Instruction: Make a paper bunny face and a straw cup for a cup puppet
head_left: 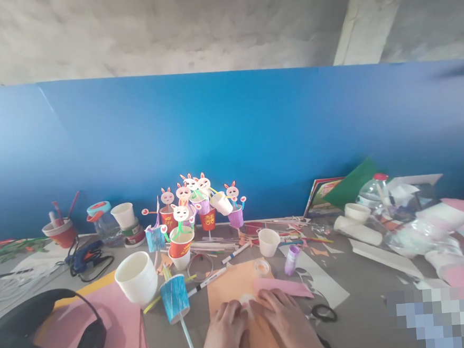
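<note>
A small round white paper piece (247,299) lies between my two hands, over an orange paper sheet (223,280). My left hand (228,325) has its fingers bent together at the left side of the white piece. My right hand (284,316) reaches it from the right, fingers curled and pressed down; its thumb is hidden. A pink paper strip (283,287) lies just beyond my right fingers. Near the sheet's far edge is a roll of clear tape (262,268). A blue-coloured paper cup (174,299) on a straw lies left of my left hand.
Rabbit-faced cup figures (180,213) stand at the back. White stacked cups (136,277), pink paper (103,326) and a black headset (88,332) are on the left. Scissors (323,313), a purple glue stick (292,260) and a white cup (269,242) lie right. A blue partition (228,126) rises behind.
</note>
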Available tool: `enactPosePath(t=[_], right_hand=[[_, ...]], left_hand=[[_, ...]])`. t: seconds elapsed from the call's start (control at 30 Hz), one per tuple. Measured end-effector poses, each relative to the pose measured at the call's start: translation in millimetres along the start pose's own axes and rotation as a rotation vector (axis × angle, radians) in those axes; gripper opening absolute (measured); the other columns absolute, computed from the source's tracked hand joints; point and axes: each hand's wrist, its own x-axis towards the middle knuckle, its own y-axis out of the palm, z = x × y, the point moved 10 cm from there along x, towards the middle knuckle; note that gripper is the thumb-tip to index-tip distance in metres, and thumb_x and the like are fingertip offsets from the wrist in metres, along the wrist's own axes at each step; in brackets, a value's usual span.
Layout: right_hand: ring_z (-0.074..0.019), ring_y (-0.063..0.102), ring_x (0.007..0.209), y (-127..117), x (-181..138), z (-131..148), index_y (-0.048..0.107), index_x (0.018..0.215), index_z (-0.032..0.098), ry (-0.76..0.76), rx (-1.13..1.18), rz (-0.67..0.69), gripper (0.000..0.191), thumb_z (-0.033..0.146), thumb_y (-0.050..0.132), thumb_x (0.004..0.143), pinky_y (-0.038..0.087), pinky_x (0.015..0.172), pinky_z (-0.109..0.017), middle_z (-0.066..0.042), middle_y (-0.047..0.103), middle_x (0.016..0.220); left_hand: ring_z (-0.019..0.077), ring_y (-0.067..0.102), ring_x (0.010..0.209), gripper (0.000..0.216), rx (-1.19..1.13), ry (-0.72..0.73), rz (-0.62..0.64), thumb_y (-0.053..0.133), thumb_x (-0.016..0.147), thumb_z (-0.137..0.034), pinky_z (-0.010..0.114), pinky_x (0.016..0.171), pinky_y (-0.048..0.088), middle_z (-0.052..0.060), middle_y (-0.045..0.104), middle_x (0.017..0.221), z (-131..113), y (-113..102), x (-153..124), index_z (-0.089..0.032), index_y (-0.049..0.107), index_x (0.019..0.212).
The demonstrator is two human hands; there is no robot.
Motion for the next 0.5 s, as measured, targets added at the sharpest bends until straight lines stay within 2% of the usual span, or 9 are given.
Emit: enactPosePath(t=[0.13, 0.3, 0.5], right_hand=[[-0.0257, 0.065, 0.103, -3.7, -1.5, -3.6, 0.063, 0.129, 0.038, 0.009, 0.066, -0.026, 0.067, -0.004, 0.053, 0.078, 0.053, 0.086, -0.037, -0.004, 0.07, 0.116], [-0.0237, 0.063, 0.109, -5.7, -3.8, -12.8, 0.064, 0.129, 0.028, 0.053, 0.213, -0.056, 0.062, -0.003, 0.044, 0.078, 0.052, 0.092, -0.035, -0.006, 0.07, 0.119], [-0.0259, 0.063, 0.102, 1.3, -2.0, -7.0, 0.064, 0.127, 0.033, 0.037, 0.102, -0.049, 0.059, 0.0, 0.049, 0.08, 0.052, 0.085, -0.037, -0.005, 0.07, 0.117]], left_hand=[[0.029, 0.059, 0.101, 0.044, 0.002, -0.003, 0.021, 0.051, 0.073, -0.001, 0.041, 0.085, 0.05, 0.012, 0.063, 0.111, -0.7, -1.7, 1.4, -0.019, 0.067, 0.111], [0.0292, 0.058, 0.105, 0.042, -0.008, -0.038, 0.079, 0.05, 0.074, -0.001, 0.041, 0.089, 0.049, 0.013, 0.063, 0.114, -7.3, -9.8, 1.8, -0.017, 0.067, 0.109], [0.0301, 0.058, 0.107, 0.04, -0.029, -0.068, 0.103, 0.049, 0.076, -0.002, 0.042, 0.09, 0.049, 0.014, 0.063, 0.116, -12.9, -19.3, 2.3, -0.015, 0.066, 0.11]])
